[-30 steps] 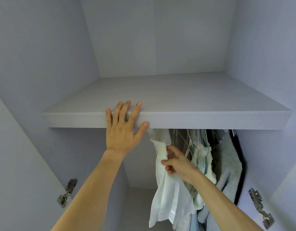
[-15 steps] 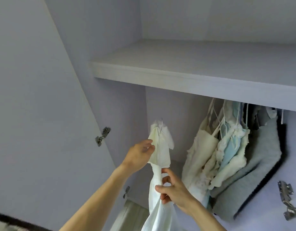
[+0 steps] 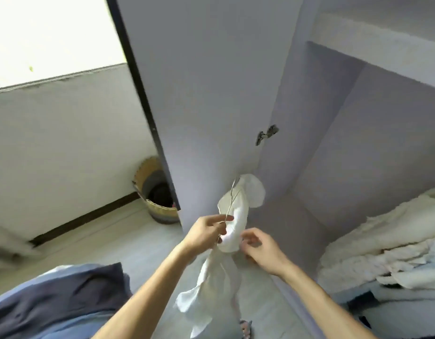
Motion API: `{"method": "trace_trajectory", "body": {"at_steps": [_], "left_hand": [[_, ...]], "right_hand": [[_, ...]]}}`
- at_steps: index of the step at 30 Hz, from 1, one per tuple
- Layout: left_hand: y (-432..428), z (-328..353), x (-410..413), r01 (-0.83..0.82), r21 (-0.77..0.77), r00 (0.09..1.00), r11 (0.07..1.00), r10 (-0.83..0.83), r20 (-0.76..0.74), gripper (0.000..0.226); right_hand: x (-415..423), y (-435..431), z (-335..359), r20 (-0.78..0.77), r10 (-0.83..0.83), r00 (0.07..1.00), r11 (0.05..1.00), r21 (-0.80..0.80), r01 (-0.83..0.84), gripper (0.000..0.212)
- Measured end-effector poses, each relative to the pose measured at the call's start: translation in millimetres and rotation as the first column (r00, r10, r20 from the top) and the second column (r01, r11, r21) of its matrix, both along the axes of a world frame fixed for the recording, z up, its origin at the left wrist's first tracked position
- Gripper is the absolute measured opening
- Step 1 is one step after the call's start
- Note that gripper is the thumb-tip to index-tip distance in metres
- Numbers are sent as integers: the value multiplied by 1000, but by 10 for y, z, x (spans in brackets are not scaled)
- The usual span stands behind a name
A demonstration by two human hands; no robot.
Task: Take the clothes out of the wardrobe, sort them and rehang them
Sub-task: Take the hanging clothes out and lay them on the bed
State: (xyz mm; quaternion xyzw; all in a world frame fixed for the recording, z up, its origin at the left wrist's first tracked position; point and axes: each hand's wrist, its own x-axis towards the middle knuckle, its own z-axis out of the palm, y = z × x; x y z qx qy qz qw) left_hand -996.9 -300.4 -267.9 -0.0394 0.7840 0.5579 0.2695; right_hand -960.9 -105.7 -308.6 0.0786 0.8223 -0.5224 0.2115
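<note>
White garment on wire hanger: left hand pinches hanger, right hand fingers loosely curled beside garment; support garment from below.

My left hand and right hand are bare, with slim fingers. As far as the blur lets me tell, the nails are short and plain. My left forearm and right forearm are bare too, lean and smooth, uncovered from the wrists to the lower edge of view.
</note>
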Motion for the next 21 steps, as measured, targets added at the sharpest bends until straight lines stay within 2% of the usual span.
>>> {"method": "trace_trajectory", "body": {"at_steps": [3,5,6,7,9,11,15,18,21], "left_hand": [[-611,-54,512,-129,50,990,990,125,66,39],[-966,-84,908,-208,77,974,975,200,107,37],[-1127,-104,1114,-242,88,965,966,231,121,36],[-1276,-127,1315,-269,91,958,959,257,131,36],[-1555,-160,1732,-331,62,936,942,319,149,35],[-1783,-160,2147,-415,39,899,909,403,172,34],[-2148,-91,3040,-611,40,781,790,595,190,33],[-2323,-69,3761,-761,8,639,648,749,174,31],[-2355,-54,4436,-874,16,483,486,863,145,23]], "right_hand": [[-95,-385,64,-190,61,980,990,135,-36,29],[-158,-681,80,-270,234,934,959,222,-176,45],[-164,-851,76,-277,371,886,906,317,-281,51],[-159,-1031,56,-260,527,809,810,441,-386,56],[-64,-1464,-13,-154,776,611,554,629,-545,70],[116,-1896,-118,-81,888,453,391,654,-647,77],[562,-2710,-327,-102,984,145,176,654,-735,69],[1026,-3269,-218,-150,989,5,96,603,-792,38],[1553,-3716,-89,-225,961,-164,-1,586,-810,26]]}}
